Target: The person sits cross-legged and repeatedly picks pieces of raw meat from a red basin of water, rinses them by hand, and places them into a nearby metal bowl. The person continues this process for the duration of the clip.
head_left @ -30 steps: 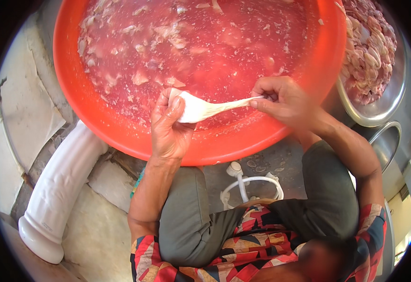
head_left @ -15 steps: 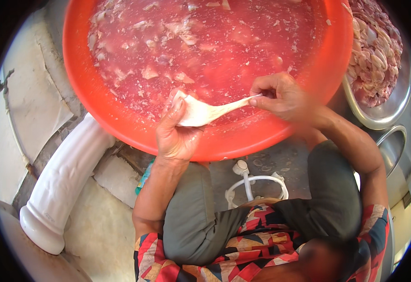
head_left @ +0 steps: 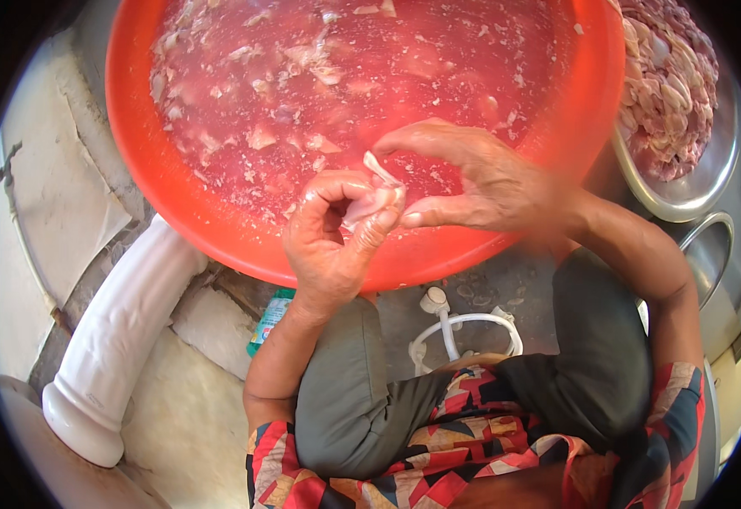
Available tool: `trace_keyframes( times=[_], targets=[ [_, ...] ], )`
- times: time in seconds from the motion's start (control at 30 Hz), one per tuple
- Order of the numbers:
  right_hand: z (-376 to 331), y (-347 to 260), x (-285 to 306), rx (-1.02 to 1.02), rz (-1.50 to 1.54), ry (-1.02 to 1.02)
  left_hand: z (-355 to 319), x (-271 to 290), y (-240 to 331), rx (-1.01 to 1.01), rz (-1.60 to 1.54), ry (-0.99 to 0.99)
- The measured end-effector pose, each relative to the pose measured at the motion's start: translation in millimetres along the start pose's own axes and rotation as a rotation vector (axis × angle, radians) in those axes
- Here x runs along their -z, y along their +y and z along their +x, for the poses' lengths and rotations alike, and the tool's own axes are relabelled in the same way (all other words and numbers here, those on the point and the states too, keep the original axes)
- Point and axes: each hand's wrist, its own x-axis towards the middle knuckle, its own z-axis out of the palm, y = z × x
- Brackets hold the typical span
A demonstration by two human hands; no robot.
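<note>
My left hand pinches a small, pale pink piece of raw meat between thumb and curled fingers, over the near rim of the large red-orange basin. A thin flap sticks up from the piece. Beside it, my right hand is open, its thumb and fingers spread apart around the right side of the piece. Whether its fingertips touch the meat, I cannot tell. Pinkish-red water fills the basin, with several pale scraps floating in it.
At the upper right, a heap of raw meat lies in a steel bowl. Another steel rim shows below it. A white ceramic column lies at the left. A green package and a white tube frame are near my legs.
Earlier both hands stretched the pale meat between them. Now my right hand has let go and opened, moving left, and the piece is bunched up in my left hand.
</note>
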Motion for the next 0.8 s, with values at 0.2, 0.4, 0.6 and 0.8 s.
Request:
trace_keyframes(
  times=[0.2, 0.4, 0.6, 0.8],
  targets=[
    [8.6, -1.2, 2.0, -0.325, 0.441, -0.291, 0.2, 5.0, -0.9, 0.121, -0.235, 0.162],
    [3.4, 5.0, 6.2, -0.402, 0.544, -0.265, 2.8, 21.9, -15.3, 0.154, -0.387, 0.231],
    [-0.6, 11.9, 10.8, -0.412, 0.457, -0.242, 2.0, 35.3, -21.0, 0.205, -0.443, 0.312],
    [-4.5, 18.9, 16.8, -0.397, 0.261, -0.201, 2.4, 45.4, -23.2, 0.214, -0.412, 0.381]
  ],
)
